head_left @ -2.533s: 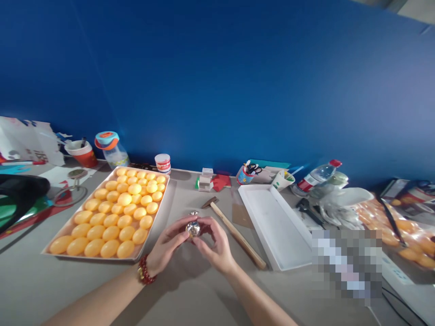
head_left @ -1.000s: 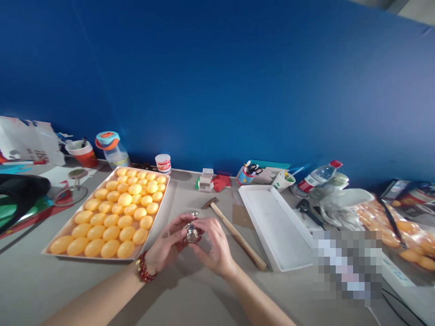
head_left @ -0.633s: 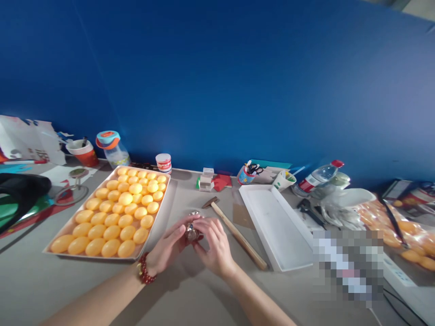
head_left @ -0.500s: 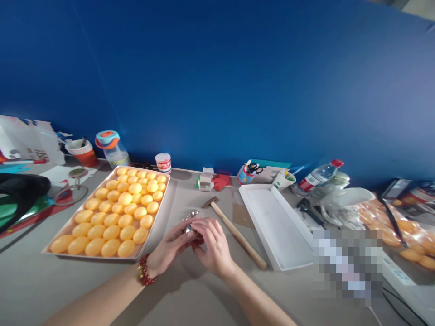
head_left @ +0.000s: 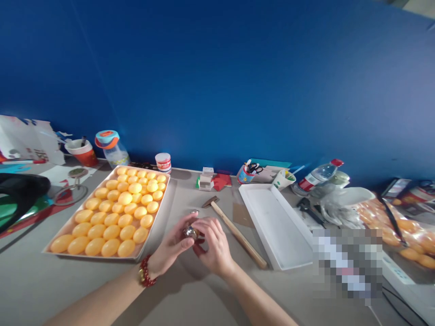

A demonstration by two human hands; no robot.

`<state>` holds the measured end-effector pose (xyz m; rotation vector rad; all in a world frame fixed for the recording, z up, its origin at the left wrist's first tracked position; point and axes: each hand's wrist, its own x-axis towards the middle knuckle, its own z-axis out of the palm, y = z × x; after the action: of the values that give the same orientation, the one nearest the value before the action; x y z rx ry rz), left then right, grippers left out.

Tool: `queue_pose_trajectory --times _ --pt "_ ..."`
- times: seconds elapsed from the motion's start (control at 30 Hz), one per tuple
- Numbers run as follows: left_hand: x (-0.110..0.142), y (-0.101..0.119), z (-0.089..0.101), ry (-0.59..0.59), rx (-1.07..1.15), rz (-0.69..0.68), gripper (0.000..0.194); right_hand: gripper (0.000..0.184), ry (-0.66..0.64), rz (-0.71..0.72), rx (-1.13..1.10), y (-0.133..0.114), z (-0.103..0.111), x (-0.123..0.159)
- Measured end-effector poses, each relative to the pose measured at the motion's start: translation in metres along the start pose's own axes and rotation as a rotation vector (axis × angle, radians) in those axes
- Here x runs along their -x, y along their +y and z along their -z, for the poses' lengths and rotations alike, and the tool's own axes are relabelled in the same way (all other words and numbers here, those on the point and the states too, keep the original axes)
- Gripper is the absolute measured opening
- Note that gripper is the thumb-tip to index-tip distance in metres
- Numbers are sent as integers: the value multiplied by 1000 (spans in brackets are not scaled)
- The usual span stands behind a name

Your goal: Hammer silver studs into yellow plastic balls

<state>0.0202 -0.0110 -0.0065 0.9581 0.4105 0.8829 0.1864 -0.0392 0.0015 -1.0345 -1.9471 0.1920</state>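
Note:
My left hand (head_left: pixel 171 246) and my right hand (head_left: pixel 213 244) meet over the grey table, both closed round a small shiny silver foil-wrapped ball (head_left: pixel 190 232). The ball is pinched between the fingertips of both hands, just above the table top. My left wrist wears a red bead bracelet (head_left: pixel 145 272). A tiny silver piece (head_left: pixel 194 211) lies on the table just beyond my fingers. A tray (head_left: pixel 158 224) with several yellow egg-shaped capsules (head_left: pixel 117 208) lies to the left of my hands.
A wooden-handled hammer (head_left: pixel 234 232) lies right of my hands, then an empty white tray (head_left: pixel 276 226). Cups, a jar, a water bottle (head_left: pixel 317 174) and small boxes line the blue wall. A bag of orange capsules (head_left: pixel 404 231) lies far right.
The foil ball has been turned and pressed between my fingers; both hands have stayed in the same spot over the table, shifting only slightly.

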Motion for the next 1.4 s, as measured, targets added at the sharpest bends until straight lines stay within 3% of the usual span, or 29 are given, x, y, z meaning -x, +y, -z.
queue_pose_trajectory --times 0.1,0.23,0.53,0.8,0.97,1.23,1.3,1.4 --pt "-2 0 0 91 -53 -13 34 50 15 -1 26 -1 1 0" --pt "-5 -2 3 122 -10 3 19 45 19 -19 21 -1 3 -1" --pt "-7 -1 5 63 151 115 22 35 45 -115 -48 1 4 1" --pt "-6 0 3 3 268 173 28 42 83 -90 -25 0 3 -1" --pt "-7 5 -1 -32 304 161 32 44 67 -126 -7 1 4 -1" --pt "-6 -3 5 -14 292 146 28 43 49 -44 0 3 3 1" --pt "-6 -2 6 -4 293 146 27 46 25 -46 14 4 3 1" --pt "-9 4 8 25 293 103 25 66 32 -93 57 9 5 1"
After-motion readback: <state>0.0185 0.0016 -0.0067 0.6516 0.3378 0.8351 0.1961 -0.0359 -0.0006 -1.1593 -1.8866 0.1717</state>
